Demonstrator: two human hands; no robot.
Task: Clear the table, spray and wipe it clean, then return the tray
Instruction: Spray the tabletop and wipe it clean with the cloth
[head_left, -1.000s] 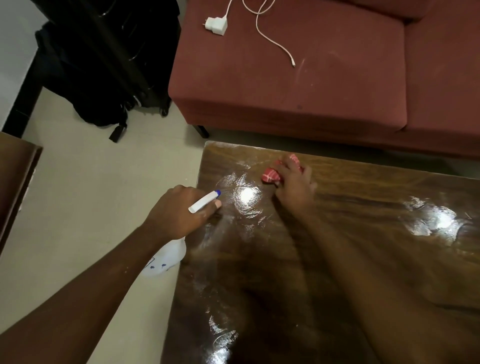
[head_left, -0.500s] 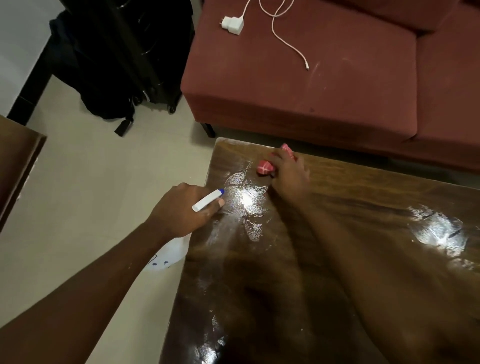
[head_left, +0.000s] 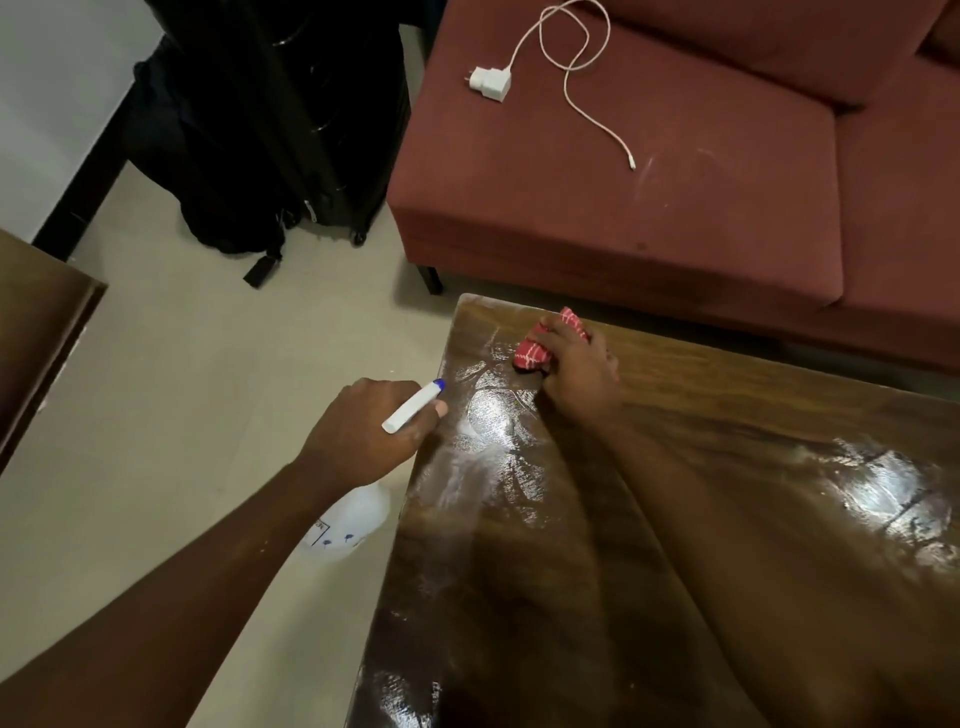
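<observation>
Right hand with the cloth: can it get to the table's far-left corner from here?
Probably yes. The right hand grips the cloth close to that corner of the table; only bare tabletop lies between.

- cloth (head_left: 535, 353): red, thin white grid check
- spray bottle (head_left: 353, 514): white, blue nozzle tip, small blue marks on body
- bench (head_left: 727, 467): dark brown wood grain, glossy
- sofa (head_left: 649, 208): maroon
- charger (head_left: 491, 83) and cable: white
- floor (head_left: 182, 389): beige
- bag (head_left: 234, 156): black
</observation>
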